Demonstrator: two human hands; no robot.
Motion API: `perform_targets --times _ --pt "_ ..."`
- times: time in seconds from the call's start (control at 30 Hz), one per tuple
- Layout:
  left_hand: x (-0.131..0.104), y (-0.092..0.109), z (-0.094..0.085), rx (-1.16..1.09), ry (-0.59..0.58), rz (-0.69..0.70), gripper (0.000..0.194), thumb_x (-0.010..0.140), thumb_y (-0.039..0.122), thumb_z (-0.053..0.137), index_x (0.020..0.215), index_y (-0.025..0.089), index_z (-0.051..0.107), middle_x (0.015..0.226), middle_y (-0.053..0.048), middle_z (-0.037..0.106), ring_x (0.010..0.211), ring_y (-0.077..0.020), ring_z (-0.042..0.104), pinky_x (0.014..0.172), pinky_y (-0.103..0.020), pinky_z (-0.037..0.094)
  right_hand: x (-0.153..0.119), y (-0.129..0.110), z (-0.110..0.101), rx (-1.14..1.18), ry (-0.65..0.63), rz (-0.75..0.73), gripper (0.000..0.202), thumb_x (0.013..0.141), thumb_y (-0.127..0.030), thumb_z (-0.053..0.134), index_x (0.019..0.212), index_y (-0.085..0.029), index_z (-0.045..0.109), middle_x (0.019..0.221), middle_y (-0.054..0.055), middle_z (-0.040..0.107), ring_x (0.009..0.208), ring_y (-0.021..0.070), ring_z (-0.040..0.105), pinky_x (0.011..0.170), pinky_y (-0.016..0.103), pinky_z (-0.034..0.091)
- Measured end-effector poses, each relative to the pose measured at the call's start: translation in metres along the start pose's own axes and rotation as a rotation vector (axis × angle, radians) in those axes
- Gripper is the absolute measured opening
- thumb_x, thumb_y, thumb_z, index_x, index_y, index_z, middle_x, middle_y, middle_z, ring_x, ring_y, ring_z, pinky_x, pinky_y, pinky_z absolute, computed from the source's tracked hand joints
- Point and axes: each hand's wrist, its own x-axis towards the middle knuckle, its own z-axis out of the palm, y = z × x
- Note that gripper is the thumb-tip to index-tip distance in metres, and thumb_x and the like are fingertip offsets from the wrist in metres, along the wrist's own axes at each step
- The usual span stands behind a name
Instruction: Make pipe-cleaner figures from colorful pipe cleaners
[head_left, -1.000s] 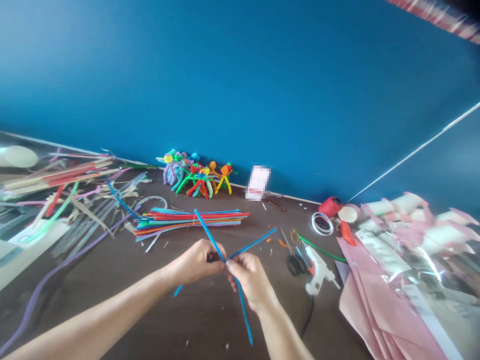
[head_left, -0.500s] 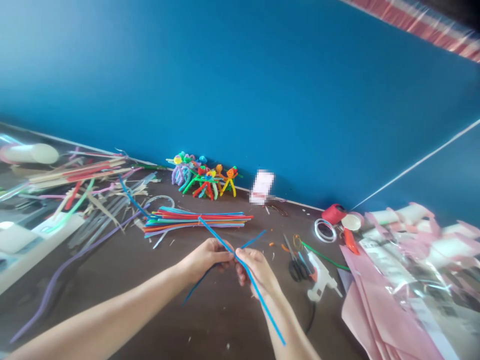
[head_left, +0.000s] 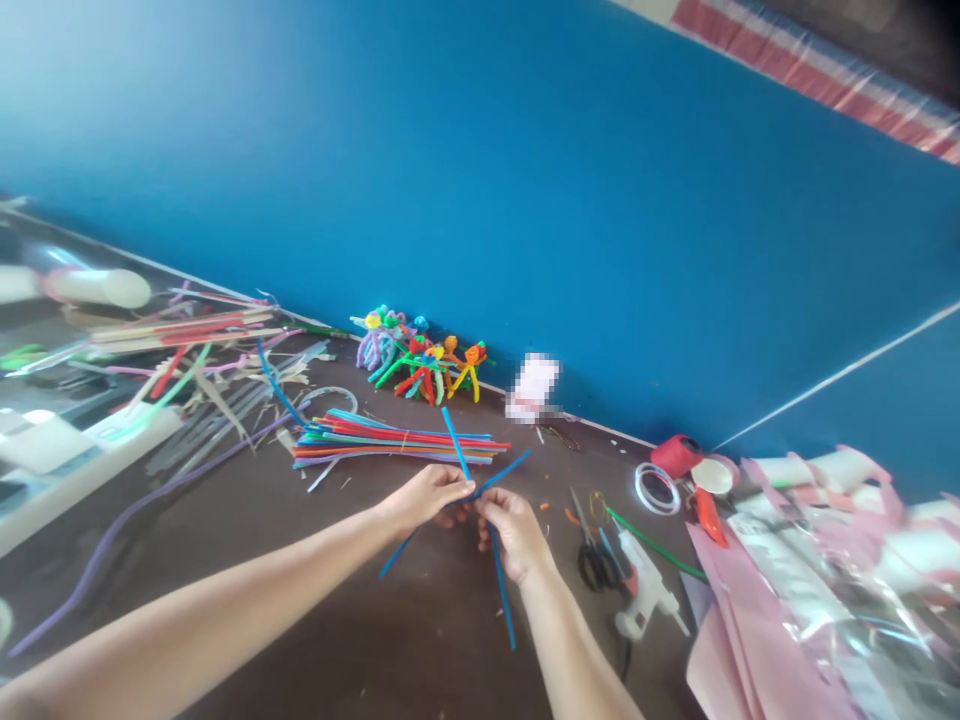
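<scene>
Two blue pipe cleaners [head_left: 456, 440] cross each other in an X above the table, their crossing point pinched between my hands. My left hand [head_left: 433, 495] is closed on them from the left, thumb on top near the crossing. From the right, my right hand [head_left: 512, 528] grips them just beside it, fingers curled. One end points away from me, one toward me, and the others stick out to left and right. Behind my hands lies a banded bundle of coloured pipe cleaners [head_left: 397, 440]. Part of the crossing is hidden by my fingers.
Several small pipe-cleaner figures [head_left: 427, 365] stand against the blue wall. To the right are scissors [head_left: 592, 560], a white glue gun [head_left: 649, 590], a roll of tape [head_left: 658, 488] and pink sheets [head_left: 739, 620]. Loose strips and sticks [head_left: 195, 345] clutter the left, with a purple pipe cleaner [head_left: 112, 545].
The long pipe cleaner has turned in my hands, so its ends now run more nearly straight away from and toward me. The camera view has tilted slightly.
</scene>
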Motion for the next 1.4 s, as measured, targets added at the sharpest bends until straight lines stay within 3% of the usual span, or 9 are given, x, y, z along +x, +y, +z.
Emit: perform_targets --times 0.17,0.43,0.63,0.83,1.13,1.4 --pt "0.012 -0.006 0.000 -0.004 0.042 -0.042 0.029 0.063 0.040 0.058 0.063 0.012 0.053 0.057 -0.001 0.057 0.052 -0.0111 0.054 0.047 -0.021 0.040 0.007 0.008 -0.002 0.001 0.012 -0.091 0.016 0.062 -0.025 0.060 0.057 -0.016 0.048 0.039 -0.007 0.048 0.032 0.0049 0.038 0.034 0.017 0.031" --pt "0.018 -0.015 -0.004 -0.181 -0.108 -0.123 0.033 0.063 0.043 0.059 0.067 0.011 0.054 0.056 -0.003 0.061 0.049 -0.0122 0.058 0.046 -0.021 0.042 0.006 0.010 -0.006 -0.034 0.030 -0.196 0.016 0.065 -0.026 0.061 0.061 -0.016 0.050 0.041 -0.006 0.049 0.036 0.0052 0.040 0.038 0.017 0.032" --pt "0.014 -0.015 -0.003 -0.018 -0.174 -0.035 0.036 0.067 0.047 0.055 0.068 0.010 0.058 0.054 -0.003 0.060 0.047 -0.0113 0.056 0.047 -0.020 0.041 0.000 0.007 -0.005 -0.030 -0.017 -0.170 0.018 0.065 -0.028 0.063 0.069 -0.016 0.050 0.046 -0.006 0.050 0.038 0.0061 0.043 0.038 0.017 0.035" --pt "0.014 -0.016 -0.004 -0.007 -0.232 -0.006 0.025 0.064 0.036 0.062 0.068 0.012 0.060 0.054 0.000 0.059 0.047 -0.0097 0.055 0.047 -0.020 0.041 0.002 0.008 -0.014 0.066 -0.048 -0.061 0.020 0.068 -0.031 0.060 0.079 -0.016 0.052 0.049 -0.004 0.053 0.042 0.0087 0.050 0.041 0.020 0.041" --pt "0.014 -0.017 -0.006 -0.044 -0.265 -0.026 0.019 0.062 0.030 0.063 0.066 0.012 0.061 0.051 0.000 0.059 0.045 -0.0105 0.054 0.047 -0.021 0.043 0.004 0.008 -0.012 0.103 -0.026 -0.071 0.024 0.066 -0.035 0.063 0.058 -0.016 0.050 0.049 -0.006 0.044 0.040 0.0055 0.039 0.036 0.017 0.035" --pt "0.013 -0.014 -0.006 -0.036 -0.297 -0.015 0.018 0.061 0.030 0.063 0.065 0.012 0.061 0.051 0.000 0.059 0.045 -0.0103 0.054 0.047 -0.020 0.043 0.004 0.008 -0.011 0.095 -0.024 -0.046 0.020 0.065 -0.035 0.062 0.063 -0.017 0.053 0.048 -0.006 0.046 0.039 0.0065 0.041 0.035 0.017 0.034"
